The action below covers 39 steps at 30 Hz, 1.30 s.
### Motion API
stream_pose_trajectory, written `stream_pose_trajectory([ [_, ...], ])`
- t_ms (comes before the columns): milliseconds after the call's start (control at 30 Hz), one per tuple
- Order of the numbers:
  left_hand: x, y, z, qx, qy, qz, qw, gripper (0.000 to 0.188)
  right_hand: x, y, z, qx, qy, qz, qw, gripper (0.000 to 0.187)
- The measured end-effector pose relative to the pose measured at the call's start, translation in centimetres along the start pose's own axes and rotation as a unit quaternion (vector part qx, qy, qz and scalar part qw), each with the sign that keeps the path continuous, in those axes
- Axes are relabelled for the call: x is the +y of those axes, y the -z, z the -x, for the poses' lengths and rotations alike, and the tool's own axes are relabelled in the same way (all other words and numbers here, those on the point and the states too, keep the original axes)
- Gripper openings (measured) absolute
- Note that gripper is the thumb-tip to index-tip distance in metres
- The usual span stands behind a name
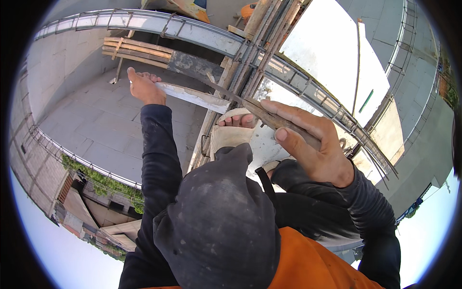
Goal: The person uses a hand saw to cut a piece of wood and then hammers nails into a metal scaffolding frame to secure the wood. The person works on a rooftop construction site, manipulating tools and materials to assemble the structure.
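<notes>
Wooden tool handle (284, 124) lies clamped in the right hand (315, 144), its long axis running toward 10 o'clock. Its thin metal end reaches the pale board (192, 96), which the left hand (143, 87), at 10 o'clock and farther off, grips at its end.

sleeves (159, 144): dark navy
vest (313, 265): bright orange
sandal (228, 132): cream
plank (192, 96): whitish (paint flaking)
bamboo poles (137, 50): yellow-tan
blocks (96, 120): pale grey

wooden handle (284, 124) partly hidden in right hand (315, 144), tool head perhaps unclear
</notes>
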State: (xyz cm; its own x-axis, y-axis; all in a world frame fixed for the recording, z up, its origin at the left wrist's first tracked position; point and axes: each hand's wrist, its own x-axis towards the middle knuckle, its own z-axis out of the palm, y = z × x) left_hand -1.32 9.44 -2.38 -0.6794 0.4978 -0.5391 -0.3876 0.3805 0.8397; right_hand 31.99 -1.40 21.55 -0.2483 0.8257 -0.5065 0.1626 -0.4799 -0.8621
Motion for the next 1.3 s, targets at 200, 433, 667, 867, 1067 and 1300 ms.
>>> stream_pose_trajectory([
  [200,1.9,-1.1,2.0,-0.038,-0.037,0.011,0.999,0.046,-0.9,-1.1,0.0,-0.091,-0.046,0.132,0.986,0.048],
  [433,2.9,-0.5,3.4,-0.034,-0.076,0.016,0.996,0.045,1.6,-5.4,-1.4,-0.098,-0.007,0.217,0.971,0.052],
  [667,1.9,1.2,2.3,-0.003,-0.053,0.034,0.998,0.04,2.4,-6.0,-0.5,-0.081,0.014,0.238,0.968,0.051],
  [867,2.4,1.7,3.1,-0.003,-0.082,0.024,0.996,0.039,-0.9,-3.2,1.3,-0.138,-0.075,0.25,0.955,0.048],
  [1067,3.0,-0.1,3.9,-0.009,-0.06,0.035,0.998,0.038,0.7,-5.1,-2.2,-0.1,-0.018,0.247,0.964,0.046],
  [1300,3.3,-0.7,4.1,-0.043,-0.081,0.024,0.995,0.038,2.8,-5.6,-3.1,-0.083,-0.017,0.25,0.965,0.047],
])
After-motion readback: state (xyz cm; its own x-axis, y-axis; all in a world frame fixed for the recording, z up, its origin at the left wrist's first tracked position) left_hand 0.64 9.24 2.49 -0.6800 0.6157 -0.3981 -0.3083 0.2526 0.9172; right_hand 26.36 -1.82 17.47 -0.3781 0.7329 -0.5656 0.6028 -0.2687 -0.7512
